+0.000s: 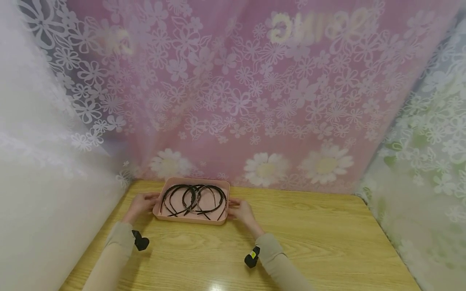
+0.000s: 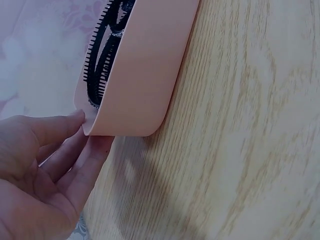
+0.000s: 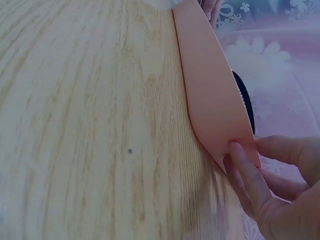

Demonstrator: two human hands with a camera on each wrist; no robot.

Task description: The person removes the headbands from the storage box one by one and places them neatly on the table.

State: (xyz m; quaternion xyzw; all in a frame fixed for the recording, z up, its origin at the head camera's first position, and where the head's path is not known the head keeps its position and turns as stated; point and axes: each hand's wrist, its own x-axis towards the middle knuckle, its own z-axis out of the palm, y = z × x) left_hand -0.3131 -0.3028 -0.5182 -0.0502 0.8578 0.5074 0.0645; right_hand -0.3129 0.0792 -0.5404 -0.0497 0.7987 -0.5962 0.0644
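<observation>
A shallow pink tray (image 1: 185,220) sits on the table near the back curtain, holding several black headbands (image 1: 178,186) that overlap in loops. At the tray's left end, my left hand (image 1: 140,205) pinches the rim; the left wrist view shows its thumb (image 2: 75,120) at the rim and its other fingers against the outside. My right hand (image 1: 243,212) holds the opposite end, thumb at the rim and fingertips (image 3: 237,150) on the outer wall. Comb-like teeth show on a black headband (image 2: 91,60) in the left wrist view. The tray's wall hides most headbands from the right wrist view.
The wood-grain table (image 1: 309,234) extends in front of the tray and to its right. Directly behind stands a pink flowered curtain (image 1: 225,157). Pale sheets hang at the left (image 1: 54,173) and right (image 1: 426,182) sides. A black device sits on each wrist.
</observation>
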